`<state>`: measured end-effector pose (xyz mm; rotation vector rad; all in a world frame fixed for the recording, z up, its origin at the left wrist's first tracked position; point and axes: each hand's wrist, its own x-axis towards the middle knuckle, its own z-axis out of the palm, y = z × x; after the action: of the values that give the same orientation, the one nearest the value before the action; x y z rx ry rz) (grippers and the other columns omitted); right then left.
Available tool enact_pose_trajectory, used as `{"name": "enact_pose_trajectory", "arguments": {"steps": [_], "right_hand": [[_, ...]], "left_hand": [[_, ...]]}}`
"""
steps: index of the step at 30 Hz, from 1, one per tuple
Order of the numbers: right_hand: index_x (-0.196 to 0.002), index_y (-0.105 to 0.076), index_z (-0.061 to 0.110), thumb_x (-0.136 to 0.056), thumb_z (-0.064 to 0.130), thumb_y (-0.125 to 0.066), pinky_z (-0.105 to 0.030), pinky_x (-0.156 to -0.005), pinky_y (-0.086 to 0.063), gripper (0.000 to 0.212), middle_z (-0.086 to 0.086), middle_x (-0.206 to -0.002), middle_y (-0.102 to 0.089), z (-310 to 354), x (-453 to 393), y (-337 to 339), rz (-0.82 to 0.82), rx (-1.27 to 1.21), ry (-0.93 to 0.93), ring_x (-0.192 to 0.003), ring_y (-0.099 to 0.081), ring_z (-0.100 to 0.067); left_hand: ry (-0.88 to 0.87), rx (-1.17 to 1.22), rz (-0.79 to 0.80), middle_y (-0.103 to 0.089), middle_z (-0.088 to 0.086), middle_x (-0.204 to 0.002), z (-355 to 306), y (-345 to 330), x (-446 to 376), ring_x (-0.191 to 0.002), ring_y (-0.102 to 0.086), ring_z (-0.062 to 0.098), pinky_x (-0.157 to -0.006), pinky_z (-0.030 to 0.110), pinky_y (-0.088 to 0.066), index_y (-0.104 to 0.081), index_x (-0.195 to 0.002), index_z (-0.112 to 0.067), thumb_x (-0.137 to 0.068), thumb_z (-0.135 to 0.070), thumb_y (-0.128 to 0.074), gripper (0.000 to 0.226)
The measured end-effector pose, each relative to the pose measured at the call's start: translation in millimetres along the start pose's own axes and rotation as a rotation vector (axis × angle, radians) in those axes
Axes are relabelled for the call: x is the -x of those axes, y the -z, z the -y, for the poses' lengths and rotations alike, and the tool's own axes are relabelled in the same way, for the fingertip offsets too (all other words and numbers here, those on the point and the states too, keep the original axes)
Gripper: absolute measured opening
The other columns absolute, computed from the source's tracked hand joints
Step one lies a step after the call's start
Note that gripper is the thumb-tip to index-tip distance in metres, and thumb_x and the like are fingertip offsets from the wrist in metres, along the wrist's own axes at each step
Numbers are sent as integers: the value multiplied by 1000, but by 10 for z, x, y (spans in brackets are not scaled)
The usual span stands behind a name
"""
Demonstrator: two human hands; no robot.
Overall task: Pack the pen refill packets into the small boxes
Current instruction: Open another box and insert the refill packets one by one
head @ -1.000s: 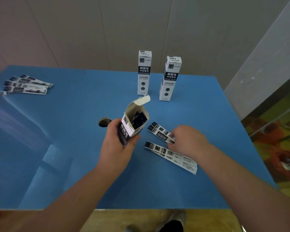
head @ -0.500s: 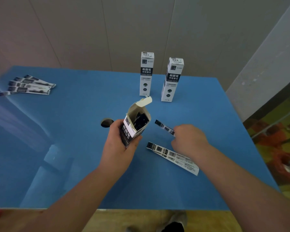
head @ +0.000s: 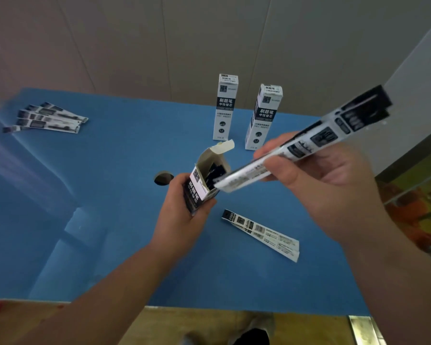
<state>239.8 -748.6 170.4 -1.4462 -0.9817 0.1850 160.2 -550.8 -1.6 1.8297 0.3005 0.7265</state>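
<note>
The left hand (head: 182, 215) grips an open small box (head: 204, 180) above the blue worktop (head: 110, 195). The right hand (head: 316, 175) pinches a refill packet (head: 296, 148), its lower end at the box mouth. More packets (head: 259, 234) lie just beside.

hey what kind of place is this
Probably a plain indoor packing station, not a home: a bare blue table against a panelled wall, with only refill boxes and loose packets on it.
</note>
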Motion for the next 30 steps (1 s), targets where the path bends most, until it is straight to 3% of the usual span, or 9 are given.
{"name": "enact_pose_trajectory", "arguments": {"steps": [5,7,11,15,19,23,27,30], "right_hand": [[-106,-69,14,-94,10,-64,-47,-84,-59,14,-9,-101,-72,-33,-157,-66,-58,90,103,-94,-70,-32],[-106,-70,14,-93,8,-66,-42,-85,-58,15,-6,-101,-72,-56,-226,-82,-23,177,108,-94,-70,-23],[-102,-72,16,-92,9,-71,-15,-85,-50,13,9,-99,-72,-77,-359,-124,83,324,78,-93,-69,-1],[-100,-72,27,-91,13,-73,-23,-84,-55,16,16,-99,-72,-75,-469,-151,190,405,42,-96,-70,-5],[-99,-72,39,-91,24,-73,-26,-80,-53,17,16,-102,-74,-89,-547,-154,267,497,-10,-96,-68,-7],[-101,-75,34,-84,31,-80,-12,-66,-40,18,28,-95,-63,-203,-595,-201,380,630,-105,-81,-57,6],[-107,-67,45,-77,36,-85,-18,-68,-43,36,18,-101,-65,-221,-568,-159,333,527,-87,-84,-57,-9],[-100,-68,43,-79,32,-83,-19,-65,-45,28,19,-99,-67,-218,-549,-132,309,490,-54,-81,-61,-12]], "left_hand": [[1,-2,7,-60,-23,-113,9,20,13,-106,-66,13,-85,42,-57,-48,-122,-48,-84,-36,-75,48],[0,-5,1,-60,-23,-112,16,23,17,-105,-65,13,-85,45,-57,-48,-122,-49,-84,-36,-75,49],[-2,-23,1,-61,-20,-112,14,17,29,-103,-66,12,-83,48,-58,-48,-123,-49,-84,-37,-75,49],[3,8,-2,-56,-26,-112,17,30,23,-103,-65,17,-79,56,-59,-48,-124,-44,-83,-33,-75,50],[-13,-10,12,-61,-21,-113,-2,20,36,-106,-65,13,-85,44,-57,-48,-123,-47,-84,-34,-75,49],[-21,-19,11,-62,-19,-114,-13,4,41,-107,-65,10,-85,33,-52,-47,-123,-51,-83,-35,-75,51],[-19,-1,9,-62,-22,-115,-40,23,31,-107,-65,10,-85,35,-53,-46,-121,-54,-83,-34,-74,51],[-37,-18,-1,-58,-28,-114,-69,24,30,-106,-64,7,-84,28,-53,-44,-120,-57,-83,-35,-73,52]]}}
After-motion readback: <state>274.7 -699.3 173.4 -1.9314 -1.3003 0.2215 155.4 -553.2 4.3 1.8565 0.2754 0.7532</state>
